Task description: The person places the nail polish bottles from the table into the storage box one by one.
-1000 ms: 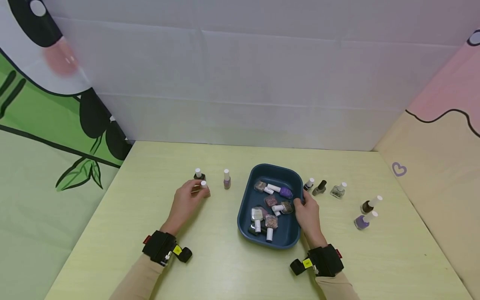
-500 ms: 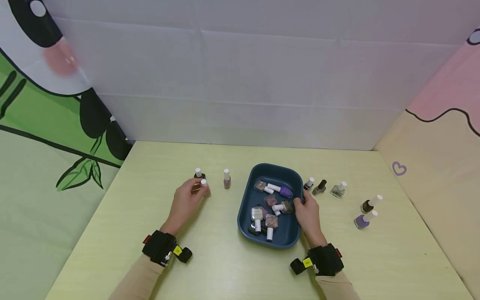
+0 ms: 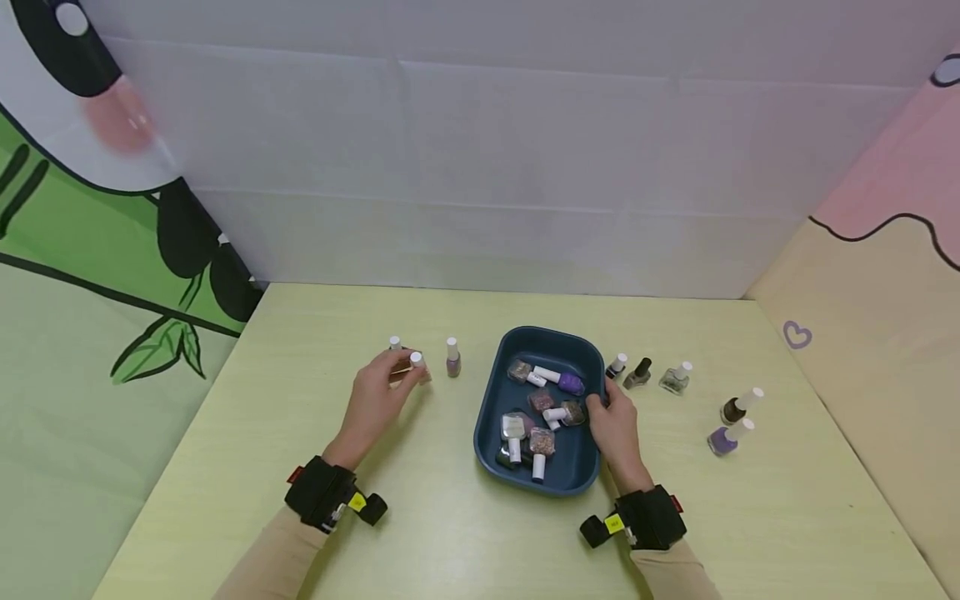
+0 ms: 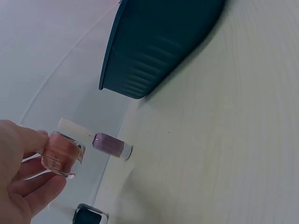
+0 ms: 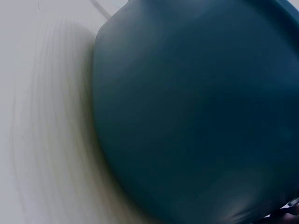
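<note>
My left hand (image 3: 378,398) pinches a nail polish bottle with a white cap. In the left wrist view that nail polish bottle (image 4: 60,155) shows coral-pink contents between thumb and fingers. Just behind the hand stands another nail polish bottle (image 3: 395,342), mostly hidden; its dark glass (image 4: 88,216) appears low in the left wrist view. A slim mauve nail polish bottle (image 3: 453,360) stands upright to the right. My right hand (image 3: 617,429) grips the right rim of a dark blue tray (image 3: 573,468), which holds several nail polish bottles lying down. The tray's outer wall (image 5: 187,112) fills the right wrist view.
Right of the tray stand a dark-capped bottle (image 3: 639,373), a clear bottle (image 3: 676,379) and a white-capped one (image 3: 617,365). Farther right are a black bottle (image 3: 738,407) and a purple bottle (image 3: 727,438). A pale cloth wall (image 3: 480,167) closes the table's back.
My left hand has lifted the coral-pink nail polish bottle a little and moved it slightly right. The right hand and the tray stay in place.
</note>
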A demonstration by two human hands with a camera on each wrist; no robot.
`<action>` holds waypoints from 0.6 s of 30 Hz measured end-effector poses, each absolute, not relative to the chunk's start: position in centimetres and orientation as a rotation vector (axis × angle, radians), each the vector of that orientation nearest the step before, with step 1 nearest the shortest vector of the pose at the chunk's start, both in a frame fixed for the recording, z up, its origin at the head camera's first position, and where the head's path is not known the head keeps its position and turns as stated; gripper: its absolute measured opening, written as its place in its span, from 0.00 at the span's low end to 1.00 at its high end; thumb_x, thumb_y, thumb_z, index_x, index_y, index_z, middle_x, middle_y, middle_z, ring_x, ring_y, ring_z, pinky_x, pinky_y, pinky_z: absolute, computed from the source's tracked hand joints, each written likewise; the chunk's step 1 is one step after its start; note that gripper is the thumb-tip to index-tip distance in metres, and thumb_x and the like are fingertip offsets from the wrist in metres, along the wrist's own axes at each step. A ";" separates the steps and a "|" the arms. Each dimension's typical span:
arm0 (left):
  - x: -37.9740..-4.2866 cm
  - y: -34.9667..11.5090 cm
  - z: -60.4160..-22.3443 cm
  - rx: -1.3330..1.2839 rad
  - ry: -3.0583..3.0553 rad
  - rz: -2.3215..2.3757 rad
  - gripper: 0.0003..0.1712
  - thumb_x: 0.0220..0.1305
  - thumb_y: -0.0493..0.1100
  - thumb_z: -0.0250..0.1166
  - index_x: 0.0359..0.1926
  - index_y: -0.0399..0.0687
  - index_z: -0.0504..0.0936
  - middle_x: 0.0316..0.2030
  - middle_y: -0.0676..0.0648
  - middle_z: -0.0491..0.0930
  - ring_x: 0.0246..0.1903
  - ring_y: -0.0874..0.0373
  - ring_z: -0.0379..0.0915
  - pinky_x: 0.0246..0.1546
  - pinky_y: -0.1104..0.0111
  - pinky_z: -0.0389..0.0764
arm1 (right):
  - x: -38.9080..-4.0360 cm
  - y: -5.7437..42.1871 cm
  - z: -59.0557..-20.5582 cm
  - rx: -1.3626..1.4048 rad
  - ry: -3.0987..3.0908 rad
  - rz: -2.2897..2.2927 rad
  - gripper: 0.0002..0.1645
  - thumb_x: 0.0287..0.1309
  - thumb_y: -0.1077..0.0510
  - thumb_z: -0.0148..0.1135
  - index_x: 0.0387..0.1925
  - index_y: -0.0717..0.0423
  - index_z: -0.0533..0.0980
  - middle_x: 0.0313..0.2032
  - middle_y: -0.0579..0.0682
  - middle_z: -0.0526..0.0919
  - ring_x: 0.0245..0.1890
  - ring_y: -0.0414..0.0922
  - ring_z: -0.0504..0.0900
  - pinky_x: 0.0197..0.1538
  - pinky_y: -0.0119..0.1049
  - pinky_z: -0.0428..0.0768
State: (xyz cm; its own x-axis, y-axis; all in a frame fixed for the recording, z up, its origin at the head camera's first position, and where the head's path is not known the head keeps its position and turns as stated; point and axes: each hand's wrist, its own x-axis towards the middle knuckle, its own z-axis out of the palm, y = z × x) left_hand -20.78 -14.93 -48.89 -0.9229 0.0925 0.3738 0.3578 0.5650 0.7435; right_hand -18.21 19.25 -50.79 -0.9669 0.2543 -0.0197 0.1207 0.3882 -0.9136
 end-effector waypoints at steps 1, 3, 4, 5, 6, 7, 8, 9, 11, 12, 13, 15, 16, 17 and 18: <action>-20.8 -14.8 -48.8 -0.386 -2.507 -1.280 0.13 0.69 0.39 0.69 0.52 0.39 0.83 0.45 0.42 0.85 0.49 0.45 0.85 0.51 0.55 0.85 | -18.2 19.3 -50.8 -0.340 -2.513 1.635 0.31 0.72 0.65 0.47 0.73 0.69 0.65 0.67 0.69 0.73 0.64 0.61 0.76 0.65 0.57 0.75; -20.7 -14.5 -48.5 -0.415 -2.503 -1.264 0.13 0.68 0.39 0.70 0.51 0.41 0.83 0.44 0.43 0.85 0.48 0.46 0.85 0.51 0.55 0.85 | -18.2 19.4 -50.9 -0.339 -2.510 1.633 0.31 0.72 0.65 0.47 0.73 0.69 0.65 0.67 0.69 0.74 0.63 0.60 0.77 0.64 0.56 0.75; -20.7 -14.5 -48.3 -0.425 -2.505 -1.256 0.13 0.68 0.39 0.70 0.51 0.41 0.83 0.44 0.44 0.85 0.48 0.47 0.85 0.51 0.55 0.85 | -18.2 19.4 -50.9 -0.337 -2.509 1.632 0.31 0.72 0.65 0.47 0.73 0.69 0.65 0.67 0.69 0.74 0.63 0.60 0.77 0.63 0.56 0.75; -20.7 -14.4 -48.1 -0.434 -2.506 -1.247 0.14 0.67 0.39 0.70 0.52 0.42 0.83 0.44 0.44 0.85 0.48 0.47 0.85 0.51 0.55 0.85 | -18.3 19.3 -50.9 -0.338 -2.508 1.632 0.31 0.72 0.65 0.47 0.73 0.69 0.65 0.67 0.69 0.74 0.63 0.60 0.77 0.64 0.56 0.75; -20.6 -14.2 -47.9 -0.444 -2.504 -1.243 0.14 0.67 0.39 0.71 0.52 0.41 0.83 0.45 0.44 0.85 0.48 0.47 0.85 0.51 0.56 0.85 | -18.3 19.3 -50.9 -0.339 -2.506 1.634 0.31 0.71 0.65 0.47 0.73 0.69 0.65 0.67 0.69 0.74 0.63 0.60 0.77 0.64 0.56 0.75; -20.6 -14.1 -47.7 -0.455 -2.502 -1.241 0.14 0.67 0.39 0.71 0.52 0.41 0.83 0.45 0.44 0.85 0.49 0.47 0.85 0.51 0.56 0.85 | -18.3 19.3 -50.8 -0.340 -2.506 1.635 0.31 0.71 0.65 0.47 0.73 0.70 0.65 0.67 0.69 0.73 0.64 0.60 0.76 0.65 0.56 0.75; -20.6 -13.9 -47.6 -0.463 -2.498 -1.241 0.15 0.67 0.39 0.71 0.52 0.41 0.83 0.45 0.43 0.84 0.49 0.47 0.85 0.51 0.56 0.85 | -18.3 19.3 -50.8 -0.340 -2.504 1.640 0.31 0.71 0.65 0.47 0.73 0.70 0.65 0.67 0.69 0.73 0.64 0.61 0.76 0.65 0.57 0.74; -20.6 -13.8 -47.4 -0.471 -2.496 -1.243 0.15 0.66 0.38 0.71 0.52 0.40 0.83 0.46 0.43 0.84 0.49 0.47 0.85 0.51 0.56 0.85 | -18.3 19.3 -50.8 -0.339 -2.504 1.644 0.31 0.71 0.65 0.47 0.73 0.70 0.64 0.67 0.69 0.73 0.64 0.61 0.76 0.65 0.57 0.74; -20.5 -13.4 -47.2 -0.493 -2.491 -1.243 0.15 0.66 0.38 0.71 0.53 0.39 0.83 0.46 0.42 0.84 0.49 0.47 0.85 0.51 0.56 0.85 | -18.3 19.3 -50.7 -0.340 -2.509 1.644 0.31 0.71 0.65 0.47 0.73 0.70 0.64 0.67 0.69 0.73 0.65 0.61 0.76 0.66 0.57 0.74; -20.5 -13.2 -47.1 -0.507 -2.489 -1.245 0.16 0.66 0.38 0.71 0.53 0.38 0.83 0.46 0.42 0.84 0.49 0.47 0.85 0.51 0.56 0.85 | -18.3 19.3 -50.7 -0.341 -2.513 1.644 0.31 0.71 0.65 0.47 0.73 0.70 0.64 0.68 0.69 0.73 0.65 0.61 0.75 0.66 0.58 0.74; -20.5 -13.0 -47.0 -0.521 -2.488 -1.245 0.16 0.66 0.37 0.71 0.53 0.38 0.83 0.47 0.42 0.84 0.49 0.47 0.85 0.51 0.56 0.85 | -18.3 19.3 -50.7 -0.342 -2.515 1.644 0.31 0.72 0.65 0.47 0.73 0.70 0.64 0.68 0.69 0.73 0.65 0.61 0.75 0.67 0.58 0.73; -20.6 -12.7 -47.0 -0.551 -2.485 -1.245 0.16 0.66 0.37 0.71 0.53 0.38 0.83 0.47 0.42 0.85 0.49 0.47 0.84 0.52 0.56 0.85 | -18.3 19.3 -50.7 -0.345 -2.519 1.645 0.31 0.72 0.65 0.47 0.73 0.70 0.64 0.68 0.69 0.72 0.67 0.61 0.74 0.68 0.58 0.72; -20.6 -12.5 -46.9 -0.564 -2.485 -1.244 0.16 0.66 0.37 0.71 0.53 0.38 0.83 0.47 0.42 0.85 0.49 0.48 0.84 0.52 0.57 0.85 | -18.2 19.3 -50.7 -0.346 -2.522 1.642 0.31 0.72 0.64 0.47 0.74 0.70 0.64 0.69 0.69 0.72 0.68 0.61 0.73 0.69 0.59 0.71; -20.6 -12.3 -46.8 -0.580 -2.482 -1.242 0.16 0.66 0.37 0.71 0.53 0.38 0.84 0.47 0.43 0.85 0.49 0.49 0.84 0.52 0.57 0.85 | -18.2 19.3 -50.7 -0.348 -2.523 1.643 0.31 0.72 0.64 0.47 0.74 0.70 0.63 0.69 0.69 0.71 0.68 0.62 0.73 0.69 0.59 0.71; -20.6 -12.1 -46.7 -0.593 -2.478 -1.238 0.15 0.65 0.37 0.72 0.52 0.39 0.84 0.47 0.43 0.85 0.49 0.49 0.84 0.52 0.58 0.85 | -18.2 19.3 -50.7 -0.350 -2.524 1.645 0.31 0.72 0.64 0.47 0.74 0.70 0.63 0.69 0.69 0.71 0.68 0.62 0.73 0.69 0.59 0.70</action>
State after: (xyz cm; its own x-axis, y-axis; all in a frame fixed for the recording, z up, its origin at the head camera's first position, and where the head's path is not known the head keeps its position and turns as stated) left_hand -20.65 -12.13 -46.74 -0.8672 0.2252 0.4441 0.4903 0.5414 0.6830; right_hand -18.23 19.32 -50.68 -0.9676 0.2502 -0.0342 0.1323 0.3870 -0.9125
